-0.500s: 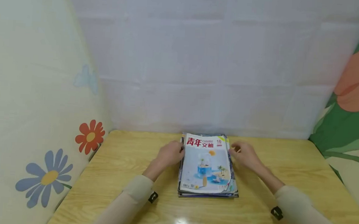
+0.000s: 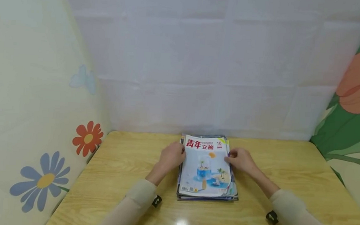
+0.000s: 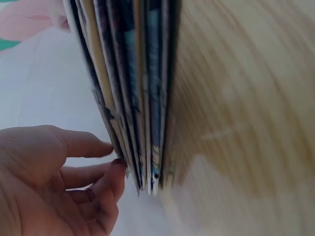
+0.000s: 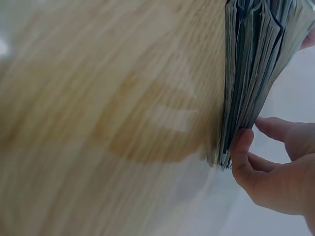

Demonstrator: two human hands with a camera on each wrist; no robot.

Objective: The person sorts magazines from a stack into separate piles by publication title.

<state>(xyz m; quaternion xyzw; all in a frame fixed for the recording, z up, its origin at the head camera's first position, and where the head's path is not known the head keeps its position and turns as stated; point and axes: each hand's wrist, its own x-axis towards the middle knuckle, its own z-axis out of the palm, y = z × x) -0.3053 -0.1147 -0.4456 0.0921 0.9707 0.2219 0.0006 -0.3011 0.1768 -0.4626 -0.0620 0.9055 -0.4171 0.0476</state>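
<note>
Pale, red-titled, beach-printed magazine tops the stack; left hand pinches one edge, right hand the other, its thumb now farther over the cover.

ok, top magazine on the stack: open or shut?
Shut: the head view shows the top magazine front cover up, no inside pages spread, left hand and right hand at its sides.
</note>
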